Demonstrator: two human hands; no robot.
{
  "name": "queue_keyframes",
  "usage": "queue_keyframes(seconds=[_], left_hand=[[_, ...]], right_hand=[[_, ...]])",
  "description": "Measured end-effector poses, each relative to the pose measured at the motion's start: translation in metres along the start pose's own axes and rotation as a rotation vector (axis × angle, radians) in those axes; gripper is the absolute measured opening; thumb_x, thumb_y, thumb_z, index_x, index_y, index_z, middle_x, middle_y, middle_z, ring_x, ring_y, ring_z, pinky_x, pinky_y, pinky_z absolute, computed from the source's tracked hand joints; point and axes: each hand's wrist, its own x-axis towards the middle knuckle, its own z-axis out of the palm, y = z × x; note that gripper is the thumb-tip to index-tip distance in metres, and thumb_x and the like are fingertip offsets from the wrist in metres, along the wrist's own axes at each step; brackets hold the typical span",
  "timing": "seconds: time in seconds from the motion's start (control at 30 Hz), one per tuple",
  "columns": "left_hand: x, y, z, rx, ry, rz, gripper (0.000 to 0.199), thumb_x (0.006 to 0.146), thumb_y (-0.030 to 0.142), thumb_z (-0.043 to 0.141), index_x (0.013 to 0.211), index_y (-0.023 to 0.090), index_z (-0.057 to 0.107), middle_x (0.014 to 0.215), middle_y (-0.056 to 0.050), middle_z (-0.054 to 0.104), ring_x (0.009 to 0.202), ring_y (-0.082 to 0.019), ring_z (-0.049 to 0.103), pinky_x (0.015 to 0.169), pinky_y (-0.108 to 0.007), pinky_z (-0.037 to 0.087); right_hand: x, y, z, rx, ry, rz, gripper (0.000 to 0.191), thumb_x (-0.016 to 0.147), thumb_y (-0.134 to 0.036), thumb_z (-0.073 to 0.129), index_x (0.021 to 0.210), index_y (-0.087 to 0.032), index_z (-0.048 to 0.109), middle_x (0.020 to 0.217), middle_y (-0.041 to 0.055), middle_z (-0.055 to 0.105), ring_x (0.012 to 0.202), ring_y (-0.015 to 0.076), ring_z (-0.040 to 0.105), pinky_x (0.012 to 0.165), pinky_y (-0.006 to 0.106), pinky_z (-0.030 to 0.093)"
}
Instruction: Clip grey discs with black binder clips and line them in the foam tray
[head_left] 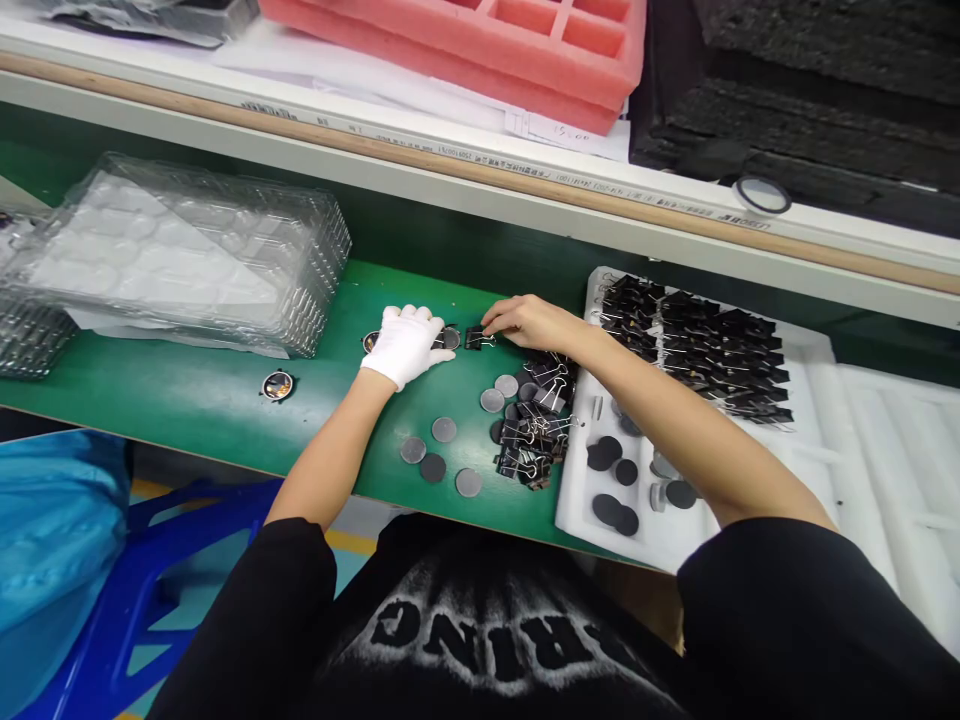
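My left hand [406, 346], in a white glove, lies palm down on the green bench with its fingers stretched out and the thumb apart. It partly covers a round watch-like part [370, 342] at its left edge. A grey disc [451, 338] shows just past its thumb side; what lies beneath the palm is hidden. My bare right hand [523, 322] has its fingers closed at a black binder clip [478, 338] to the right of that disc. Another round watch-like part [277, 385] with a shiny face lies alone to the left.
Loose binder clips [532, 440] pile up beside several grey discs [469, 482]. A white foam tray [581, 500] at right bears rows of clips [697, 345] and dark discs [626, 472]. Clear plastic trays [187, 260] are stacked left. A shelf edge [480, 165] runs above, under red foam [465, 50].
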Motion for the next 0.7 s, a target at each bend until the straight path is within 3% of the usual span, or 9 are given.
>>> queue_keyframes(seconds=[0.1,0.2,0.27,0.33,0.47,0.7], left_hand=[[0.003,0.003,-0.001,-0.007,0.011,-0.004,0.05,0.102,0.061,0.062,0.129,0.02,0.072,0.128,-0.019,0.07,0.121,-0.039,0.059,0.099,-0.05,0.036],[0.004,0.006,-0.001,-0.018,0.014,-0.021,0.049,0.104,0.058,0.06,0.133,0.021,0.07,0.133,-0.018,0.068,0.123,-0.04,0.057,0.099,-0.05,0.036],[0.004,0.007,0.0,-0.012,0.021,-0.026,0.049,0.104,0.058,0.06,0.133,0.02,0.07,0.133,-0.019,0.068,0.123,-0.04,0.057,0.098,-0.05,0.036],[0.005,0.007,0.001,-0.001,0.031,-0.013,0.049,0.104,0.058,0.061,0.132,0.019,0.071,0.131,-0.019,0.068,0.122,-0.04,0.058,0.098,-0.05,0.036],[0.006,0.005,0.004,-0.001,0.041,0.011,0.049,0.103,0.059,0.063,0.129,0.019,0.072,0.127,-0.018,0.069,0.119,-0.039,0.059,0.097,-0.049,0.037],[0.011,0.005,0.008,-0.055,0.081,0.057,0.048,0.102,0.055,0.067,0.131,0.017,0.071,0.131,-0.018,0.07,0.122,-0.039,0.06,0.1,-0.049,0.038]], right_hand=[[0.011,-0.015,0.006,-0.038,0.193,0.162,0.049,0.087,-0.013,0.046,0.126,-0.021,0.075,0.144,0.0155,0.069,0.136,0.0358,0.062,0.113,0.06,0.047],[0.039,-0.029,0.025,0.009,0.452,0.524,0.05,0.101,-0.025,0.035,0.144,-0.021,0.059,0.146,0.0209,0.063,0.141,0.0379,0.054,0.116,0.065,0.041],[0.061,-0.033,0.04,0.018,0.532,0.771,0.051,0.108,-0.039,0.028,0.15,-0.023,0.053,0.151,0.0226,0.057,0.148,0.0396,0.046,0.12,0.068,0.036],[0.078,-0.033,0.052,-0.002,0.532,0.918,0.058,0.111,-0.05,0.024,0.155,-0.021,0.049,0.16,0.0244,0.049,0.157,0.0409,0.036,0.123,0.07,0.03],[0.084,-0.027,0.066,-0.016,0.531,1.008,0.068,0.112,-0.056,0.018,0.162,-0.017,0.041,0.167,0.026,0.04,0.163,0.038,0.029,0.128,0.067,0.025],[0.07,-0.005,0.082,-0.016,0.626,0.984,0.065,0.113,-0.053,0.014,0.16,-0.018,0.042,0.159,0.0228,0.047,0.157,0.0349,0.036,0.13,0.066,0.021]])
